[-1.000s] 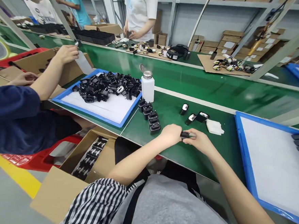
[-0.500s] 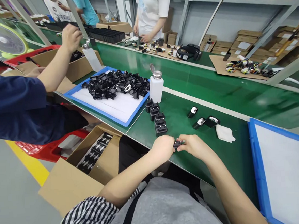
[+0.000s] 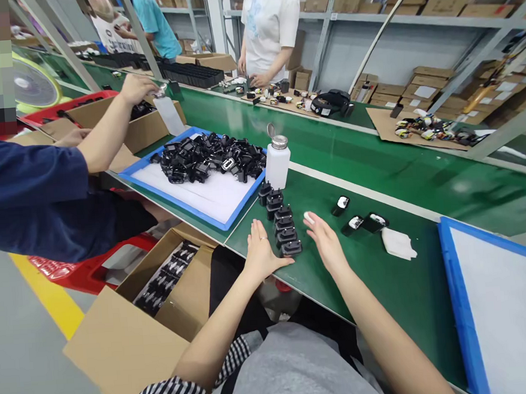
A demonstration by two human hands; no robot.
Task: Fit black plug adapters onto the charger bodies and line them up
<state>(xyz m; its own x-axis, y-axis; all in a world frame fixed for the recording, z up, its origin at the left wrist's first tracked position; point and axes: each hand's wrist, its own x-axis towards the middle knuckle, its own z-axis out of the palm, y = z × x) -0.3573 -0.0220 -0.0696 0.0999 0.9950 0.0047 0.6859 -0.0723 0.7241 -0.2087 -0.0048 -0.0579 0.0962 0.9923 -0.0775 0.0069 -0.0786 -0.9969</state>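
A row of several black plug adapters [image 3: 285,222] stands on the green table, pins upward. My left hand [image 3: 261,252] lies along the row's left side, fingers stretched and spread. Its thumb reaches to the nearest adapter [image 3: 291,248] and seems to touch it. To the right of the row, my right hand [image 3: 327,245] hovers with fingers apart, gripping nothing. Something white [image 3: 308,218] covers or sits at one of its fingertips; I cannot tell which. Beyond that hand lie a few black casings [image 3: 351,224] with white insides, beside a crumpled white cloth [image 3: 398,243].
A white pump bottle [image 3: 277,165] with its lid up stands behind the row. Left of it, a blue-rimmed tray [image 3: 191,205] holds a heap of black plugs. Another blue-rimmed tray [image 3: 455,303] is at the right. A co-worker's hand [image 3: 137,89] rests on another bottle [image 3: 169,114].
Both hands have parted and let go of a black adapter, which now stands at the near end of the row. My left hand moved left beside the row.
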